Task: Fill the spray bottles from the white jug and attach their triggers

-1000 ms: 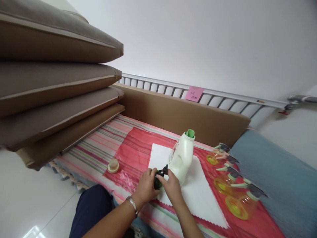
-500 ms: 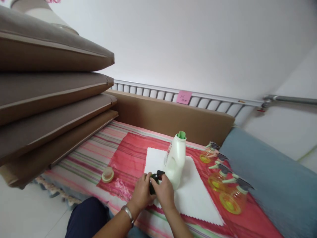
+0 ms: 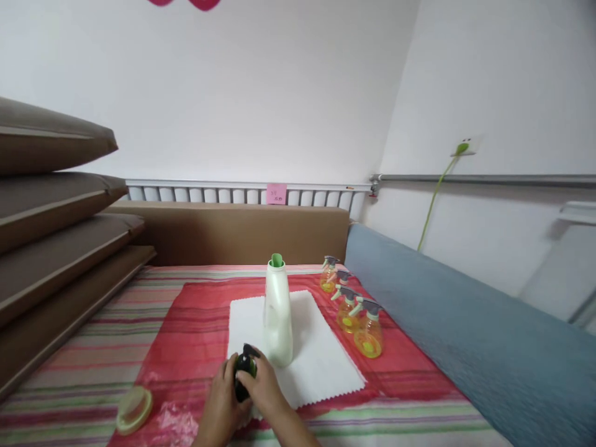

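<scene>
Both of my hands are closed around a small dark pump bottle (image 3: 244, 372) with a black pump head, upright at the near edge of a white cloth (image 3: 321, 366). My left hand (image 3: 220, 397) wraps its left side. My right hand (image 3: 264, 386) grips from the right, its fingers up by the pump head. Just beyond stands a large white jug (image 3: 278, 316) with a green spout in its uncapped mouth. A pale round cap (image 3: 133, 410) lies to the left on the red sheet (image 3: 186, 335).
Several spray bottles (image 3: 369, 335) with yellow liquid line the right side of the red sheet. A blue padded edge (image 3: 419, 323) runs along the right. Brown cushions (image 3: 56, 242) are stacked at left; a brown board (image 3: 233, 233) stands before the radiator (image 3: 209, 194).
My view has turned right and tilted up, so the things appear shifted left. Both hands keep hold of the pump bottle; the jug and spray bottles stay in place.
</scene>
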`<state>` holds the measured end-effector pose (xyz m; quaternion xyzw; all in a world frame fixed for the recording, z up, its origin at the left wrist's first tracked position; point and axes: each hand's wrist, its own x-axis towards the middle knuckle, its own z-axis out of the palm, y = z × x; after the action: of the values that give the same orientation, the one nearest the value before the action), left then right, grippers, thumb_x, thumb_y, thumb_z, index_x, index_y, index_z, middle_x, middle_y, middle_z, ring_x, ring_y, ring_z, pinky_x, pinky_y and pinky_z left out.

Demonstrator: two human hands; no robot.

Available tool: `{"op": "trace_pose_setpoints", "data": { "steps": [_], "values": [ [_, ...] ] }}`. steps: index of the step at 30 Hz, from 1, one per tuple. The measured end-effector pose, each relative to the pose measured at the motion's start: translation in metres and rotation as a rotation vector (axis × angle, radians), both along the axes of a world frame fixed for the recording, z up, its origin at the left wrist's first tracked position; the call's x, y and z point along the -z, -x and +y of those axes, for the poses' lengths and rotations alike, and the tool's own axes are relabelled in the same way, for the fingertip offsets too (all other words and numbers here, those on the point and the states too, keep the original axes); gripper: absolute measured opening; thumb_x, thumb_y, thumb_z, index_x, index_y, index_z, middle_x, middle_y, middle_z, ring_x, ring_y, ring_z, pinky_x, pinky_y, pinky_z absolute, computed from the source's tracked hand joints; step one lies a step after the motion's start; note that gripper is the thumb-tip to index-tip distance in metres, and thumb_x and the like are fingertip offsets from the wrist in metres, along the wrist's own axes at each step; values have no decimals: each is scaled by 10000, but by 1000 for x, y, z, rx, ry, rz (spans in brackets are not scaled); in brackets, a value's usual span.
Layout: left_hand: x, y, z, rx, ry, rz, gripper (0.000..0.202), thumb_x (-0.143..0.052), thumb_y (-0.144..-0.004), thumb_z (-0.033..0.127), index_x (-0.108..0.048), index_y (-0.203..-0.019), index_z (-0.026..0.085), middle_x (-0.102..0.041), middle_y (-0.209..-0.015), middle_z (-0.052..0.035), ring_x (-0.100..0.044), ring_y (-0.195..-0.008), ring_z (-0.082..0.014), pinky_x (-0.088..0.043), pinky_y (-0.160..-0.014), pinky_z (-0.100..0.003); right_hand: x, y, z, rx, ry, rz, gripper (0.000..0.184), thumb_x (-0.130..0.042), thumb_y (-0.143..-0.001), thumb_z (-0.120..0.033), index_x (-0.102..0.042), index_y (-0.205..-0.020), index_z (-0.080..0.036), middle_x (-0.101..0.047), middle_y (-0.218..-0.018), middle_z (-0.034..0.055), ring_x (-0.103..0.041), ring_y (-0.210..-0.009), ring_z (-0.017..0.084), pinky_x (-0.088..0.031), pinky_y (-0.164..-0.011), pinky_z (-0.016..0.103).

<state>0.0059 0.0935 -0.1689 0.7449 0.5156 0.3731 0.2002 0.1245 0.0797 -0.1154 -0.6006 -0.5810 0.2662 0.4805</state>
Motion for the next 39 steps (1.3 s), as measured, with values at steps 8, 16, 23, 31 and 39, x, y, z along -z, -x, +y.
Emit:
{"op": "trace_pose_setpoints", "data": {
  "steps": [8,16,23,31,39],
  "values": [
    [13,4,11,0,-5,2,694,-600,-633,263,-353,-1271,146,-528,-1207,-154,-543,-1120,-320,-438,-953,-482,-7,2,-5,54,18,25,333,-633,-606,-187,-633,-938,-162,-681,-920,78,-614,-901,255,-460,-822,358],
    [0,3,0,32,-15,-20,710,-597,-630,200,-337,-1289,162,-519,-1210,-137,-523,-1135,-298,-414,-975,-464,-11,-2,-4,5,-8,13,281,-615,-619,-218,-629,-898,-181,-687,-899,74,-621,-897,255,-459,-825,358],
    [-24,-2,-18,-23,115,-4,810,-687,-549,180,-355,-1287,186,-473,-1240,-122,-478,-1142,-280,-379,-990,-412,1,-8,5,-142,19,-19,274,-550,-692,-320,-573,-925,-179,-681,-951,112,-619,-942,280,-449,-869,398],
    [-26,-1,-24,-35,139,0,856,-736,-529,238,-367,-1300,180,-470,-1217,-128,-467,-1097,-299,-391,-947,-447,7,-10,8,-206,34,-63,446,-516,-678,-499,-562,-985,-179,-686,-993,126,-635,-947,285,-480,-851,408],
    [-33,-1,-27,-33,178,-17,864,-756,-510,251,-387,-1289,201,-477,-1188,-127,-461,-1100,-320,-386,-938,-471,5,-9,6,-100,41,-125,370,-599,-647,-533,-569,-849,-224,-687,-842,95,-639,-835,318,-476,-766,435]
  ]
}}
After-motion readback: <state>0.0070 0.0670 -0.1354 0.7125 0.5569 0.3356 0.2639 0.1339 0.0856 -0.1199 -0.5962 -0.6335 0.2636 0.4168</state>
